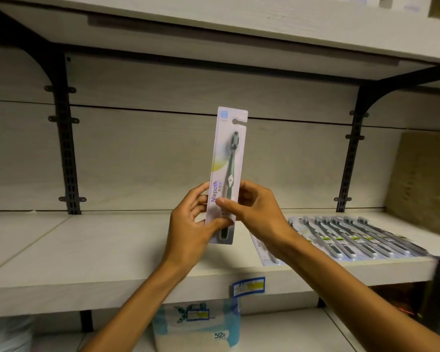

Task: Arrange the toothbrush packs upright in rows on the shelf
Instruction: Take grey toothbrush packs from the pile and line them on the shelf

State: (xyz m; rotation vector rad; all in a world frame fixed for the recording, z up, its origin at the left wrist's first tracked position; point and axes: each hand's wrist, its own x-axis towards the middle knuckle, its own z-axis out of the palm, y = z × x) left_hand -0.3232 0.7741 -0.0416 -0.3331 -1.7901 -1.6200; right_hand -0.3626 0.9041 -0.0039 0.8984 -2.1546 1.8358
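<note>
Above the pale shelf (87, 250) we hold one toothbrush pack (226, 174) upright, clear of the board. Our left hand (188, 224) pinches its lower edge, our right hand (254, 207) curls round its middle. Right of them, a row of packs (353, 237) lies flat on the shelf.

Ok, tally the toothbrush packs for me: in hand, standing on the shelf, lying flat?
In hand: 1 toothbrush pack, gripped by left hand and right hand
Standing on the shelf: 0
Flat packs at right: at least 7, overlapping
Total: at least 8
</note>
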